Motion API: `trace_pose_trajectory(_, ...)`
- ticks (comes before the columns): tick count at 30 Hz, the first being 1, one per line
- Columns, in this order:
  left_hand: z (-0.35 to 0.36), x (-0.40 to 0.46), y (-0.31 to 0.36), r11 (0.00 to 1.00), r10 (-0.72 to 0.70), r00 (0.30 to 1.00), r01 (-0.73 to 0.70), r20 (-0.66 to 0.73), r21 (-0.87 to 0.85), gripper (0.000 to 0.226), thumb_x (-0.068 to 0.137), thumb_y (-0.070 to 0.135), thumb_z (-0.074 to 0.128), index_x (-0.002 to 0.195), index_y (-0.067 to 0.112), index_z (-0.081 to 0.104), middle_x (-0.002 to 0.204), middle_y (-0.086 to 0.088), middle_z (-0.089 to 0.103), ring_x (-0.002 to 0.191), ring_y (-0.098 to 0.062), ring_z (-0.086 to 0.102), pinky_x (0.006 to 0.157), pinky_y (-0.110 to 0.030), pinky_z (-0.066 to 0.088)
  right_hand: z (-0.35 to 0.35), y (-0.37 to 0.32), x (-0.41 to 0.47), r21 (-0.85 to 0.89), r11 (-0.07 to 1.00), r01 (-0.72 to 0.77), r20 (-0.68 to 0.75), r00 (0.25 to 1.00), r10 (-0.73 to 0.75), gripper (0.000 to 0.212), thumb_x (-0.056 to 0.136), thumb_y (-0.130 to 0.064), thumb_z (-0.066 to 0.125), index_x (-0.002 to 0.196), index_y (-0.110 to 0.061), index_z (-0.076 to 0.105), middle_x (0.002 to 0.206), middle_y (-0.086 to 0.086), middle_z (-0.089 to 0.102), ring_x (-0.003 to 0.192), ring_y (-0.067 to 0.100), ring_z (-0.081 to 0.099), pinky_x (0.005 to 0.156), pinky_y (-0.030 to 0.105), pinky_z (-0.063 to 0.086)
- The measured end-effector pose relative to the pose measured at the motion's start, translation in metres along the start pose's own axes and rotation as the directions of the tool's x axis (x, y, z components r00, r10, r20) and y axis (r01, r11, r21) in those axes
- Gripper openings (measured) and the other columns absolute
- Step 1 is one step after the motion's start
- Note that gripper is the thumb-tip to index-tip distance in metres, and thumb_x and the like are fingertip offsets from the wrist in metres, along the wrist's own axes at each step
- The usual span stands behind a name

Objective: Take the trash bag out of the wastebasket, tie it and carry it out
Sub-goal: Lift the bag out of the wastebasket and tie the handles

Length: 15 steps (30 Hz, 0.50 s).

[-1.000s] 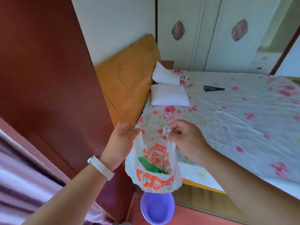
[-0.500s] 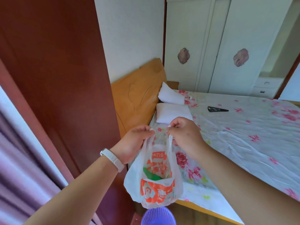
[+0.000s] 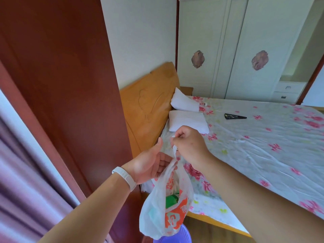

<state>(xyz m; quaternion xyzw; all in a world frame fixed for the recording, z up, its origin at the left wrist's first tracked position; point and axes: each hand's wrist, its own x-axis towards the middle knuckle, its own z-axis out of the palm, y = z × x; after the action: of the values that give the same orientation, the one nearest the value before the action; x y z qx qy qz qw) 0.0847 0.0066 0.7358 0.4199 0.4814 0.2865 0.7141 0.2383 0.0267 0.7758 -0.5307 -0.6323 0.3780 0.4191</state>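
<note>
A white plastic trash bag (image 3: 157,213) with orange print and something green inside hangs in the air above the purple wastebasket (image 3: 177,237), whose rim shows at the bottom edge. My right hand (image 3: 190,145) pinches the bag's handles together at the top. My left hand (image 3: 151,163), with a white wristband, is palm-up just left of the bag's neck, its fingers curled against the gathered plastic.
A dark red wooden cabinet side (image 3: 70,95) stands close on the left, a purple curtain (image 3: 22,181) beside it. The bed (image 3: 263,146) with floral sheet, two white pillows and a black object fills the right. White wardrobe doors (image 3: 236,50) stand behind.
Both handles, held apart one in each hand before, are now gathered in my right hand. My left hand has dropped to the bag's neck. The bag has risen farther above the basket.
</note>
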Motion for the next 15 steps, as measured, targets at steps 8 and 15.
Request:
trace_pose_trajectory(8,0.017,0.022,-0.015,0.991,-0.090,0.996,0.089,-0.001,-0.102,0.101,0.081,0.082,0.015,0.100,0.001,0.072,0.095,-0.014,0.073,0.082,-0.023,0.068,0.080,-0.034,0.051,0.014,0.014,-0.012,0.004,1.000,-0.018,0.056,0.998,0.018,0.017,0.083,-0.012,0.063,0.071,-0.022,0.057,0.075,0.010,0.070,0.073,0.032,0.067,0.070,0.046,0.057)
trace_pose_trajectory(15,0.023,0.031,-0.022,0.996,-0.021,0.982,0.004,-0.187,-0.088,0.029,0.090,0.012,0.035,0.082,0.013,0.063,0.065,-0.002,0.065,0.064,-0.015,0.058,0.057,-0.026,0.049,0.000,0.023,-0.021,-0.158,0.983,0.091,0.318,0.947,-0.036,0.021,0.088,-0.011,0.066,0.074,-0.021,0.055,0.058,-0.010,0.053,0.046,-0.007,0.050,0.046,0.007,0.034)
